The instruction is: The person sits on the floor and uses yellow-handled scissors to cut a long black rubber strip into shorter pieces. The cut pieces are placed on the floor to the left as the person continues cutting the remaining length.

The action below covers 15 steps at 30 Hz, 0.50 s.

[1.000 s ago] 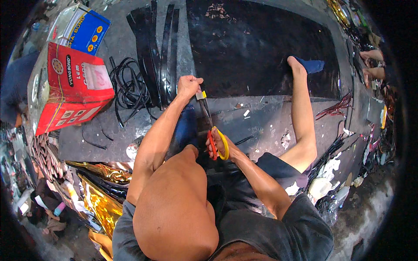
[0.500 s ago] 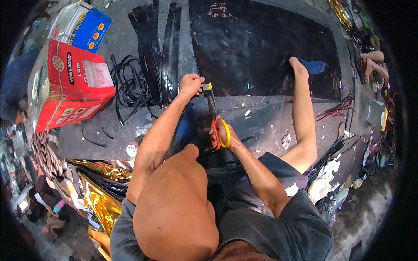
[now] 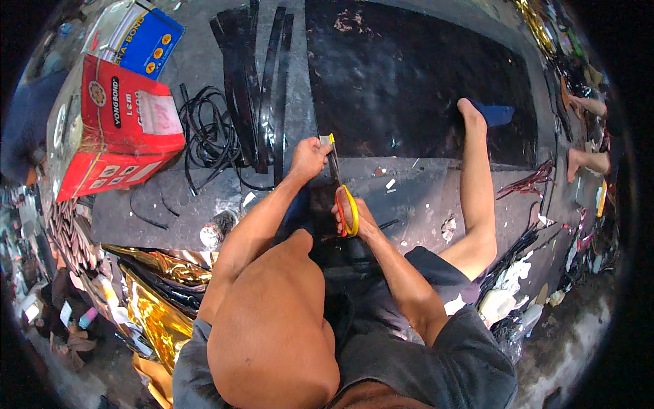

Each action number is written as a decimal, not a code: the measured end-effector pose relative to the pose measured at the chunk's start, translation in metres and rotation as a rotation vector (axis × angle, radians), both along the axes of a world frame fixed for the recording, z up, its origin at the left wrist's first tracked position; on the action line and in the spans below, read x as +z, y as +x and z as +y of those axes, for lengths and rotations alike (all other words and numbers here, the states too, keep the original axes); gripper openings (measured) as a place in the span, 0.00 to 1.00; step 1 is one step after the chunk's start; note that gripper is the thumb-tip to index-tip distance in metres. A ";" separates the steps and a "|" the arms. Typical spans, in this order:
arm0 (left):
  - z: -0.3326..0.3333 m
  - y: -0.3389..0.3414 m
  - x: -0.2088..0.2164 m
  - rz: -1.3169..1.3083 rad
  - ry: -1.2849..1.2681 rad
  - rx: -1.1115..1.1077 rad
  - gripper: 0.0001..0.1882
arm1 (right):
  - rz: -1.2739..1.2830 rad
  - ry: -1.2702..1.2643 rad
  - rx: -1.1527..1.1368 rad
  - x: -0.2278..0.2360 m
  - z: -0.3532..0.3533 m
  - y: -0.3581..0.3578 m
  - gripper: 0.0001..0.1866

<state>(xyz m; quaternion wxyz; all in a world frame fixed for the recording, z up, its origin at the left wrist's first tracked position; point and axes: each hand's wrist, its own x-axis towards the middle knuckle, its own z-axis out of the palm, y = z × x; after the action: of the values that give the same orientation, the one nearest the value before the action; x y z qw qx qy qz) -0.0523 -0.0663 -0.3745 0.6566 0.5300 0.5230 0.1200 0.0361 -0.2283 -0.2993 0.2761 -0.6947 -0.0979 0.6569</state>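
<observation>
My left hand (image 3: 310, 158) is closed, its fingers pinching a small flat grey piece with a yellow edge (image 3: 326, 140). In my right hand (image 3: 361, 217) is a pair of scissors (image 3: 352, 204) with red and yellow handles. The blades point away from me, and their tips reach the small piece beside my left fingertips. The handle loops lie close together. Whether the blades are cutting into the piece is too small to tell. Just beyond both hands lies a large black sheet (image 3: 422, 82), with my right foot in a dark blue strap or sock resting on it.
Long black strips (image 3: 242, 88) and a tangled black cord (image 3: 204, 129) lie left of the sheet. Farther left stand a red carton (image 3: 129, 136) and a blue-and-white box (image 3: 153, 44). Gold foil (image 3: 160, 300) is at lower left, scraps (image 3: 507, 293) at right. Another person's feet (image 3: 589, 162) show far right.
The scissor handles have come closer together. My left hand sits slightly lower and nearer the right hand, still pinching the small piece. The whole view has shifted a little.
</observation>
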 end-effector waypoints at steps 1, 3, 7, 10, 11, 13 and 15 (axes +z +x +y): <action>0.001 0.000 0.001 0.011 0.006 0.003 0.12 | -0.009 0.013 0.010 -0.001 0.001 0.000 0.45; 0.001 0.000 0.009 0.013 -0.044 -0.001 0.12 | -0.027 0.034 0.022 -0.003 0.001 0.001 0.46; 0.004 0.000 0.019 -0.020 -0.058 -0.023 0.11 | 0.006 0.029 0.027 -0.015 0.007 0.003 0.47; 0.000 0.002 0.020 0.006 0.034 -0.039 0.11 | 0.019 0.049 0.030 -0.016 0.010 0.002 0.47; -0.001 0.003 0.021 0.009 0.040 -0.036 0.11 | 0.018 0.045 0.027 -0.014 0.010 0.002 0.47; -0.003 0.004 0.021 0.013 0.050 -0.032 0.11 | -0.012 0.047 0.039 -0.010 0.011 0.001 0.47; -0.004 0.000 0.013 -0.031 0.031 -0.015 0.11 | -0.068 0.061 0.076 0.005 0.015 -0.001 0.48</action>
<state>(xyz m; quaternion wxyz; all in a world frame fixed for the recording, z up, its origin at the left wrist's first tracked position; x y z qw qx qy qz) -0.0520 -0.0699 -0.3617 0.6573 0.5423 0.5065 0.1314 0.0348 -0.2128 -0.2944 0.2683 -0.7037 -0.1535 0.6398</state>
